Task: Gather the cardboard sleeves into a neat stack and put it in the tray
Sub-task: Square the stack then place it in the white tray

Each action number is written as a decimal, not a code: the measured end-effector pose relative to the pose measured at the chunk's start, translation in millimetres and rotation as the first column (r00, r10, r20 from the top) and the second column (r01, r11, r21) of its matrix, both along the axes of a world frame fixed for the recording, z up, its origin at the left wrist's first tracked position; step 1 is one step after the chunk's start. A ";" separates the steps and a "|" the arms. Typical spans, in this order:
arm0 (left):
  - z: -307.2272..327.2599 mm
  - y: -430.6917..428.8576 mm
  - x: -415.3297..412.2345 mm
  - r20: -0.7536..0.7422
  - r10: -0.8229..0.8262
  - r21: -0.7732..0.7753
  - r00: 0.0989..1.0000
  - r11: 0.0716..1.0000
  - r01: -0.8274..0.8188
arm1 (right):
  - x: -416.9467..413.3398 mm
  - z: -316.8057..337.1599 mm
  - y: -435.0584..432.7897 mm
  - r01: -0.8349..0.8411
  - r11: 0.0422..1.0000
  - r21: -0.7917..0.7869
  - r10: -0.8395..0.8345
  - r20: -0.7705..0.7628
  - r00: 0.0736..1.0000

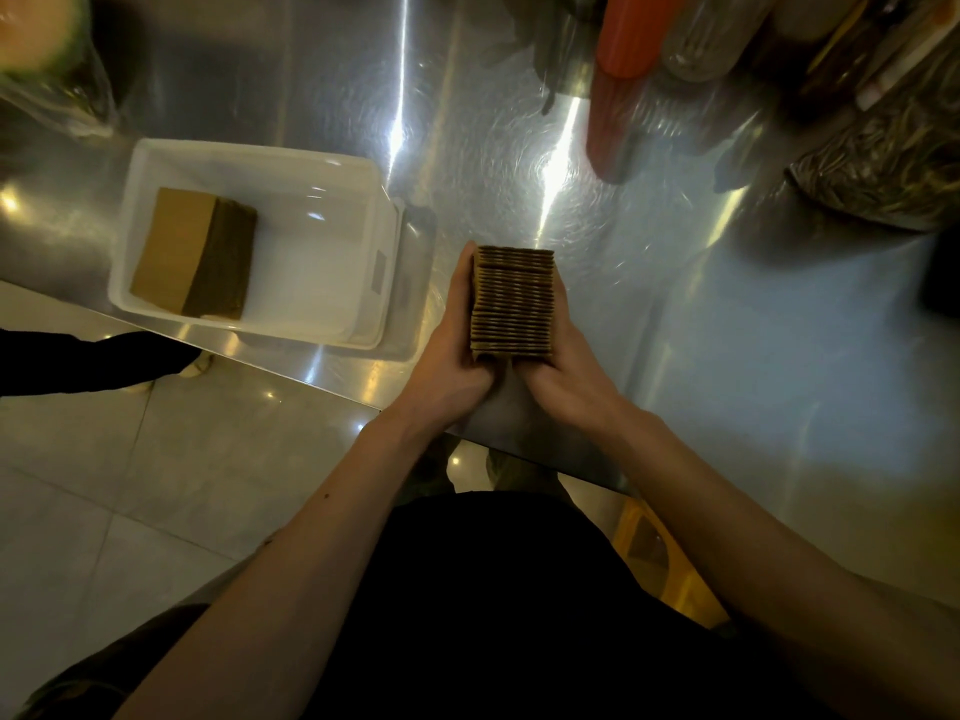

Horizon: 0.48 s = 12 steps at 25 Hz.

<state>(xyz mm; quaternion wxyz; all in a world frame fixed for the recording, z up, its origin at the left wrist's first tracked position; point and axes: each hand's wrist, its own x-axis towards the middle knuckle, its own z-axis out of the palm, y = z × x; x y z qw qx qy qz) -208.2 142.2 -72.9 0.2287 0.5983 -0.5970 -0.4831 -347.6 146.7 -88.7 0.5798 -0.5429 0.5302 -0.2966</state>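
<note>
A squared-up stack of brown cardboard sleeves (511, 301) stands on edge on the steel table near its front edge. My left hand (454, 366) presses flat against the stack's left side and my right hand (563, 371) against its right side, both thumbs at its near end. To the left sits a white plastic tray (332, 163), about a hand's width from the stack. Another stack of cardboard sleeves (195, 252) lies flat in the tray's left half; the tray's right half is bare.
The steel table (675, 330) runs diagonally, its front edge just under my wrists. An orange-red bottle (615, 106) and jars of dried goods (883, 163) stand at the back right. A plastic bag (47, 70) lies far left. Another person's dark sleeve (93, 363) reaches in at left.
</note>
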 end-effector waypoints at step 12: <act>-5.8 -4.9 7.0 0.041 -0.193 0.060 0.980 0.980 0.191 | -9.9 -13.0 -1.5 -0.079 0.997 -0.018 0.077 -0.087 0.993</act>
